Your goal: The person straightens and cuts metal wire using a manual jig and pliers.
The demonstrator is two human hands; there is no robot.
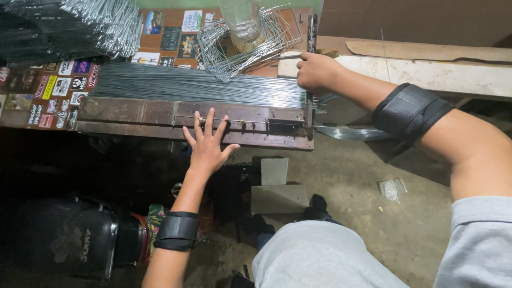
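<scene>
My left hand (207,142) lies flat with fingers spread on a long rusty metal jig (133,114) at the bench's front edge, fingertips on a thin wire along it. My right hand (316,69) is closed around a dark lever handle (311,32) at the jig's right end. Behind the jig lies a wide bundle of straight grey wires (197,85). Both forearms wear black bands.
A heap of bent wire pieces (240,45) surrounds a clear plastic bottle (241,21) at the back. More bent wires (101,24) are stacked at top left. Wooden planks (426,72) lie right. A dark container (64,237) and concrete blocks (278,197) sit on the floor.
</scene>
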